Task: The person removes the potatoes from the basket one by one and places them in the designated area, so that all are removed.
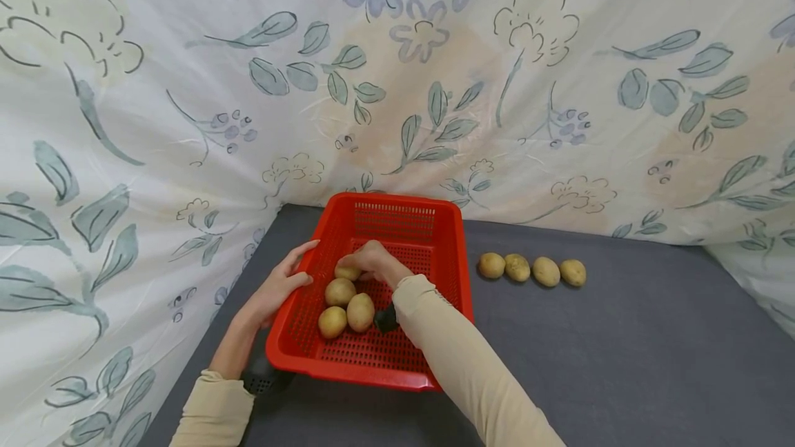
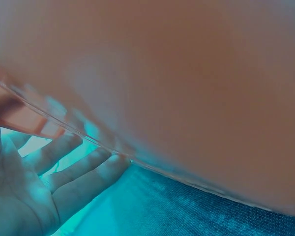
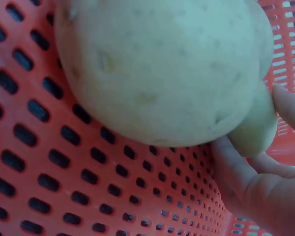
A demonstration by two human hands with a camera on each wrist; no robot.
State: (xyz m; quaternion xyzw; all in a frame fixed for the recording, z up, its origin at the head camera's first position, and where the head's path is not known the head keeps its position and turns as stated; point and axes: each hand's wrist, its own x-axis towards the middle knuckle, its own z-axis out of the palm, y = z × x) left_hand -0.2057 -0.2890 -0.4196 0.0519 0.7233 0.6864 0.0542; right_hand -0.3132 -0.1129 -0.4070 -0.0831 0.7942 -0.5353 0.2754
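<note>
**Operator:** I have my right hand down inside the red perforated plastic basket, fingers curled over a small yellow-brown potato near the middle of the basket floor. My left hand lies flat against the basket's left outer wall, fingers straight and gripping nothing. The left wrist view bears that out: extended fingers against a blurred red wall.

**Observer:** What does the basket hold?

**Operator:** Four potatoes that I can count. Besides the one under my right hand, three more potatoes sit in a cluster just toward the basket's near edge from it, touching one another. In the right wrist view a large pale potato fills the frame on the slotted basket floor, with the held one peeking out behind it at my fingertips.

**Observer:** And outside it?

**Operator:** A row of four potatoes lies on the dark grey tabletop, to the right of the basket and apart from it.

**Observer:** How far along is it?

**Operator:** I'd judge about halfway: four in the basket, four out. I can't tell from this moment which way they are travelling.
</note>
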